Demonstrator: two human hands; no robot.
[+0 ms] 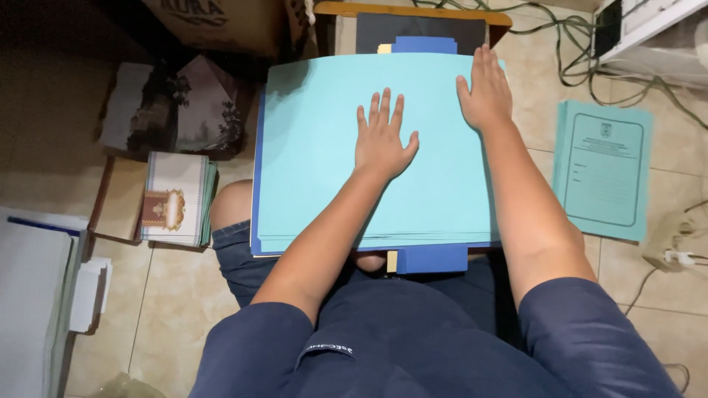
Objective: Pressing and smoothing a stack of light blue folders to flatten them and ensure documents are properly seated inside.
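Note:
A thick stack of light blue paper sheets [310, 184] lies on a dark blue folder [431, 259] across my lap. My left hand [382, 138] rests flat on the middle of the top sheet, fingers spread. My right hand [485, 92] lies flat near the stack's far right corner, fingers together and pointing away from me. Neither hand holds anything. A dark blue tab [424, 45] and a black sheet [420, 33] stick out beyond the far edge of the stack.
A printed light green cover [603, 169] lies on the tiled floor at right, near cables [582, 44] and a power strip [672, 243]. Left of my knee sit a stack of decorated cards [175, 199], dark patterned booklets [177, 107] and a cardboard box [221, 26]. White paper piles [37, 295] fill the left edge.

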